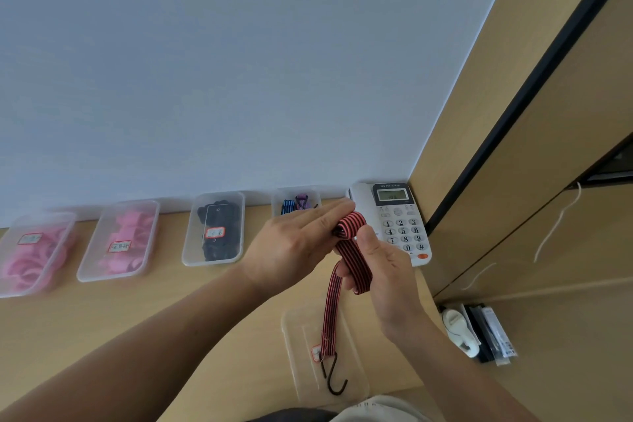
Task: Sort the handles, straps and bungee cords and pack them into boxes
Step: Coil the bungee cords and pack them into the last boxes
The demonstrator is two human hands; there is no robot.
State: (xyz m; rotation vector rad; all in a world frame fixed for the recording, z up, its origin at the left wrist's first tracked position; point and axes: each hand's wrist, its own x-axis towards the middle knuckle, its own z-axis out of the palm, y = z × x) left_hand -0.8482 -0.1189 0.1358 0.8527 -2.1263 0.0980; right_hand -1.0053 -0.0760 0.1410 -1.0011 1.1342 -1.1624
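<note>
Wooden desk (205, 301), white wall. At 6 o'clock the near box (291, 325) looks empty, and the hook (334, 380) hangs over it. The right hand (387, 277) curls round the half-folded cord (352, 250). The left hand (294, 247) lays straight fingers on its fold. From 9 to 12 o'clock, four far boxes (219, 262) already hold things. I think this cord still needs packing.

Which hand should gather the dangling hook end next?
Probably the left hand: its fingers lie straight on the fold of the bungee cord, while the right hand grips the loops.
</note>
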